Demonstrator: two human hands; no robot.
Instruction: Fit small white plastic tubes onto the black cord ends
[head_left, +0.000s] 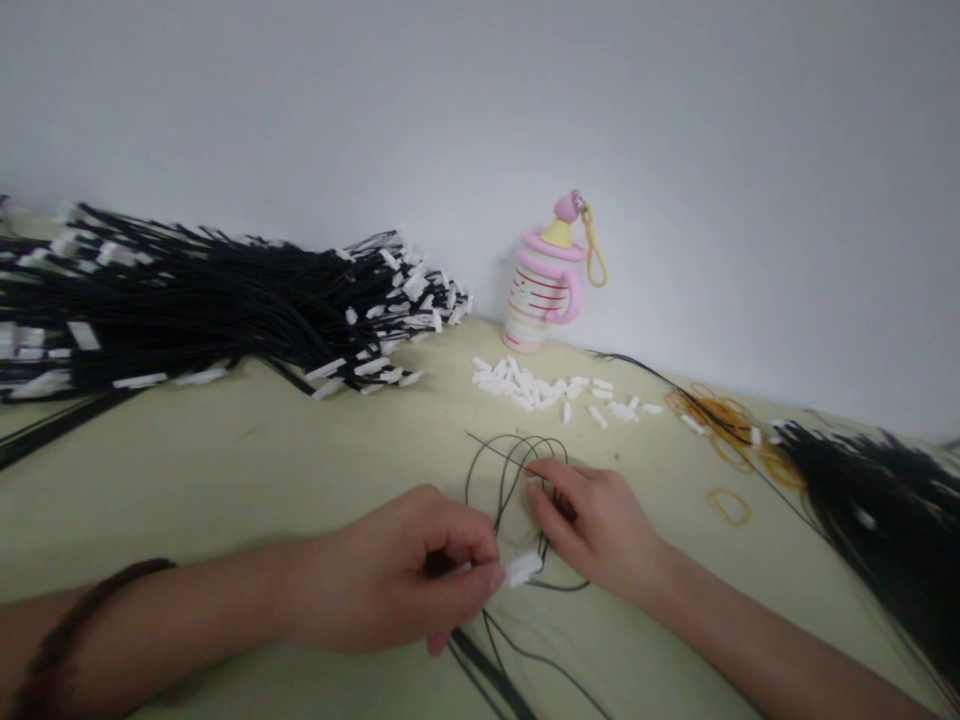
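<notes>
**Holding a white plug [523, 569] on a thin black wire [510, 470]**

The left hand [390, 570] is closed and pinches the plug. The right hand [592, 525] is half open, with its fingers on the wire loops, but I can't tell if it grips them. Past the hands, small white plugs [547, 392] lie in a heap on the pale desk [225, 450]. A big bunch of black wires [225, 300] lies farther left, and yellow rubber bands [720, 425] lie to the right.
</notes>
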